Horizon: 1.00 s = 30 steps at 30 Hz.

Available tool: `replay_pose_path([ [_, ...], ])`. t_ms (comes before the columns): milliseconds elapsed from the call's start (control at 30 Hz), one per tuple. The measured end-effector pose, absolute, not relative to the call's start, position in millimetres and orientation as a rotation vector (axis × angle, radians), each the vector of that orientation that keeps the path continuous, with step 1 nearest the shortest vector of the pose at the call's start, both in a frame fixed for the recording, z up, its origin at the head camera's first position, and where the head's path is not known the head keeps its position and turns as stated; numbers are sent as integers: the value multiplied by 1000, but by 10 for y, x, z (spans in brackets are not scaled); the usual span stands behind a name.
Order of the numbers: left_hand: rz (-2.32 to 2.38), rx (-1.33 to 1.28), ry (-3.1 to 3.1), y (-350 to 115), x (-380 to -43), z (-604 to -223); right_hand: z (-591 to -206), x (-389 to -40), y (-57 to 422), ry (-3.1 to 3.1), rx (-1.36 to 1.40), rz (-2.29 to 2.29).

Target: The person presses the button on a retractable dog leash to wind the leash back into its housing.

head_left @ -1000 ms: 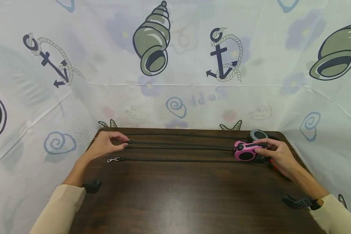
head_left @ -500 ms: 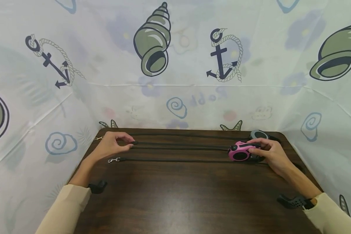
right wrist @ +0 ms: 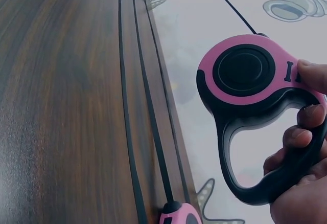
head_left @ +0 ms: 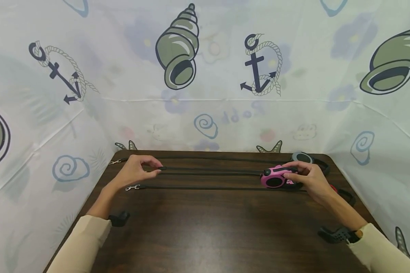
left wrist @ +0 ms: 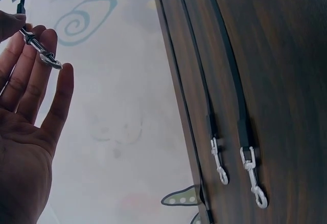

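Observation:
My right hand (head_left: 312,184) grips a pink and black retractable dog leash (head_left: 275,178), fingers wrapped through its loop handle in the right wrist view. From its casing a thin black cord (head_left: 208,169) runs left, stretched straight. At the far end my left hand (head_left: 136,170) pinches the cord's end between thumb and fingers. The left wrist view shows that end's silver snap hook (left wrist: 38,47) lying across the fingers. In the right wrist view a second pink leash casing (right wrist: 176,215) sits on the table below, mostly out of frame.
A grey leash (head_left: 301,156) lies at the table's back right. A red one (head_left: 333,188) is partly hidden behind the right arm. Cords lie straight across the dark wooden table (head_left: 205,227), with snap hooks (left wrist: 253,178) at the left. Patterned cloth walls (head_left: 222,76) enclose the table.
Both hands have drifted inward: the left hand moved right with the cord's end, and the right hand moved left with the pink leash. The stretch of cord between them is shorter.

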<state>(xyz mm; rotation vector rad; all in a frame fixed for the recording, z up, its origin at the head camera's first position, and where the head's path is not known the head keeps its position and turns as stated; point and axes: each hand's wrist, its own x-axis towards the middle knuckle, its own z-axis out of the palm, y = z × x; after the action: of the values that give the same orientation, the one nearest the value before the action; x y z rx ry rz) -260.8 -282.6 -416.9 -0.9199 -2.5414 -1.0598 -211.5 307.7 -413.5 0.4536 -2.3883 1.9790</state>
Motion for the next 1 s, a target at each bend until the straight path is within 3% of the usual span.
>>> replay_pose_path([
  [1000, -1214, -1011, -2456, -2344, -2660, -4234, -4165, -2174, 2755, -2323, 523, 2102],
])
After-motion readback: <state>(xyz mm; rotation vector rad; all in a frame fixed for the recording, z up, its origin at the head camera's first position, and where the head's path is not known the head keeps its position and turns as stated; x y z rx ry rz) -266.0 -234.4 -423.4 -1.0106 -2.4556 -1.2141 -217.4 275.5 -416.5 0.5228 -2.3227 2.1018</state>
